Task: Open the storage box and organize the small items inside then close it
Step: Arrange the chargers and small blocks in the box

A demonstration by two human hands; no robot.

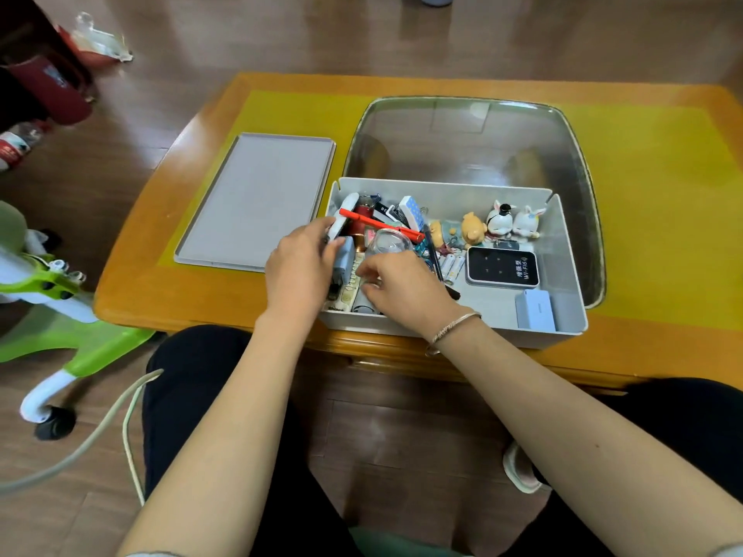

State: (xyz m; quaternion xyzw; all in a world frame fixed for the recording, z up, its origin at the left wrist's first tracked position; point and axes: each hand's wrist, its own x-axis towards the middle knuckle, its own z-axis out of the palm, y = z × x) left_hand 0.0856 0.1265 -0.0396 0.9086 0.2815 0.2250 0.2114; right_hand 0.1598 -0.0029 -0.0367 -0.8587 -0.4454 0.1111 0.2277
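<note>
Left grip (299, 267) among clutter beside lid (257, 201)

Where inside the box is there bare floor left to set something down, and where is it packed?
Bare floor shows in the box at the near middle, between the right hand and the pale blue case, below the Wi-Fi device. A strip also runs along the right wall. The left half is packed: red pen, batteries and both hands, the left hand included.
</note>
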